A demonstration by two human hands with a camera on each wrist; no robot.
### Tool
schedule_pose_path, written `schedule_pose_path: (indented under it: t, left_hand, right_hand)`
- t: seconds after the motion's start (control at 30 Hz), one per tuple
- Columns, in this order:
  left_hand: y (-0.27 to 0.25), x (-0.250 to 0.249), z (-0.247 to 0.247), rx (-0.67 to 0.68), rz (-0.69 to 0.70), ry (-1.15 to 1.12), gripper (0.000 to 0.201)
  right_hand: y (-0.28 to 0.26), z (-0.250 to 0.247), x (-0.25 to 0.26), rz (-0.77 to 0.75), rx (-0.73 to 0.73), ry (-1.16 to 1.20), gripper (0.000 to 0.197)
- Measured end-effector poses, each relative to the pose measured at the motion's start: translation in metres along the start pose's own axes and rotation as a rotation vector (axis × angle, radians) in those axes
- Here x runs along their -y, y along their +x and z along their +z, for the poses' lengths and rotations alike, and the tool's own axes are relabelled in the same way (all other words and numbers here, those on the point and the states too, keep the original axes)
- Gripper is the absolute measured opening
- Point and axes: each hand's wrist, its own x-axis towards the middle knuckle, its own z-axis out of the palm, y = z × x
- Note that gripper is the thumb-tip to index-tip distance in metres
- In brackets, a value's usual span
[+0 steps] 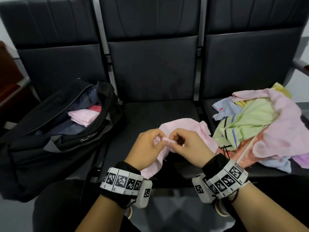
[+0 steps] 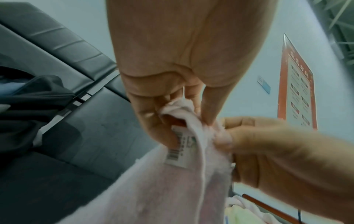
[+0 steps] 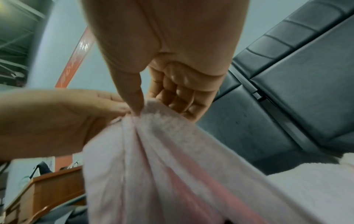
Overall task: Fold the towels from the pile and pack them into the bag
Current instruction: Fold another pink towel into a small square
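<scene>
Bag (image 1: pixel 55 124) left of towel (image 1: pixel 184 129), pile (image 1: pixel 260 128) right; both hands (image 1: pixel 147 146) (image 1: pixel 189 148) pinch its bunched edge, cloth hanging down.

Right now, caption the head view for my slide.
Both hands pinch a pink towel between open bag and pile.

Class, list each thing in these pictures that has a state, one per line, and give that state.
Bag: unzipped, folded towels inside.
Pink towel: unfolded, one edge bunched between both hands.
Pile: loose, unfolded, on the right seat.
Left hand: pinches the pink towel.
Right hand: pinches the pink towel.
</scene>
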Motion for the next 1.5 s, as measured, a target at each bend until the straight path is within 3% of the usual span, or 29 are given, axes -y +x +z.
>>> schedule_pose_path:
  t: [0.2, 0.33, 0.47, 0.63, 0.8, 1.0, 1.13, 1.33, 1.5]
  left_hand:
    - [0.003, 0.008, -0.011, -0.196, 0.007, -0.135, 0.018]
    - [0.004, 0.023, -0.032, -0.379, -0.016, -0.228, 0.019]
    - [0.004, 0.039, -0.059, -0.538, -0.055, -0.248, 0.006]
    - [0.004, 0.055, -0.085, -0.720, -0.161, -0.232, 0.008]
    - [0.017, 0.045, -0.104, -0.781, -0.211, -0.190, 0.006]
    - [0.057, -0.015, -0.092, -0.723, -0.028, -0.098, 0.006]
    - [0.061, -0.033, -0.057, -0.461, 0.081, -0.071, 0.006]
    - [0.042, -0.003, -0.016, -0.106, 0.032, 0.102, 0.026]
    - [0.027, 0.007, -0.009, -0.087, -0.037, 0.006, 0.035]
  right_hand:
    - [-0.011, 0.000, -0.034, 0.063, -0.025, -0.262, 0.037]
    - [-0.016, -0.011, -0.054, 0.157, -0.062, -0.402, 0.011]
    - [-0.022, -0.026, -0.067, 0.221, -0.094, -0.489, 0.013]
    - [-0.027, -0.043, -0.073, 0.236, -0.200, -0.439, 0.015]
    - [-0.023, -0.062, -0.052, 0.308, -0.286, -0.172, 0.009]
    - [-0.005, -0.083, 0.023, 0.128, -0.302, 0.268, 0.023]
    - [0.005, -0.082, 0.051, 0.094, -0.148, 0.449, 0.030]
    - [0.002, -0.061, 0.034, 0.126, 0.108, 0.216, 0.046]
    - [0.001, -0.039, 0.027, 0.045, 0.100, -0.012, 0.043]
